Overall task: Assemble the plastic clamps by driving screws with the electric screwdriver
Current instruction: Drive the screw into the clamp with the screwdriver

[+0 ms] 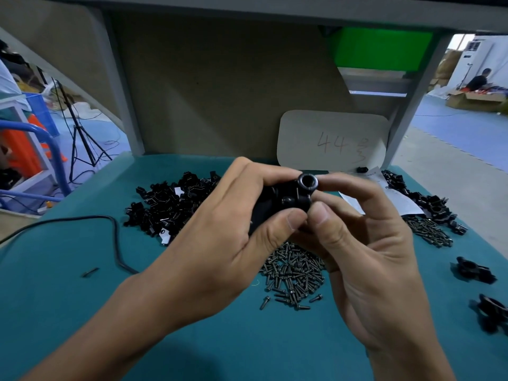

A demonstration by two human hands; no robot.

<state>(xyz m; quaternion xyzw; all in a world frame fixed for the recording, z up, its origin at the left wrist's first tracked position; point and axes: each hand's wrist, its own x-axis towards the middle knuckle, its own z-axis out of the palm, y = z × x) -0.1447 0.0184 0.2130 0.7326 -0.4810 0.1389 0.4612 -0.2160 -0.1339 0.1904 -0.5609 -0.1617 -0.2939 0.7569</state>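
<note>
Both hands are up off the table, closed on one black clamp between them.
- Left hand: fingers wrapped over the top, thumb pressing from below, so it carries the bulk of the part.
- Right hand: thumb and forefinger pinch the clamp's near end, the other fingers loosely curled behind.
- Clamp's long axis runs roughly hand to hand. The ring end is on the right-hand side, with its bore facing up toward the camera.
- There's a round bump on the side face. It may be a seated screw head, can't tell.

Key relation: the loose screw pile sits directly under the hands, just below the right palm. The right hand is nearer and less committed, so it's probably the one to drop for a screw while the left keeps the clamp.

A cable lies left of the left forearm, but the screwdriver itself isn't identifiable. Unassembled parts heap is beyond the left hand.
</note>
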